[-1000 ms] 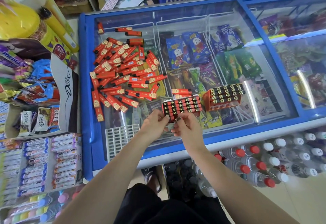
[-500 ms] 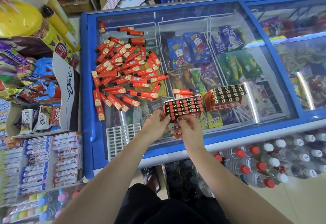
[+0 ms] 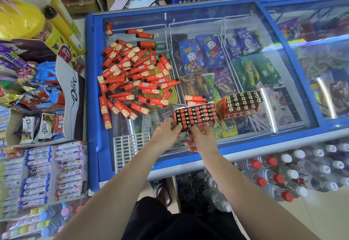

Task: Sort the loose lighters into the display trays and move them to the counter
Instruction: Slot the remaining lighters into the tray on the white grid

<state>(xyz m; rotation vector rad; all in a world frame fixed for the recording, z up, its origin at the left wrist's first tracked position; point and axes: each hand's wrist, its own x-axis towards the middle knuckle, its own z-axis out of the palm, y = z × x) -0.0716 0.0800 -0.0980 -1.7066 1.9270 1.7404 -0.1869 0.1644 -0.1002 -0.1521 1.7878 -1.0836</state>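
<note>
Filled display tray (image 3: 194, 115) held over near edge of freezer lid (image 3: 207, 22), right of loose lighters (image 3: 132, 73). Left hand (image 3: 167, 133) and right hand (image 3: 202, 138) both grip its near edge. Likely light, thin-walled; support underneath, keep level.

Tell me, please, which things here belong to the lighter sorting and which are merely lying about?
Job: loose lighters, held tray, second filled tray, empty white tray.
Lying about: Dove chocolates, water bottles, ice creams.
</note>
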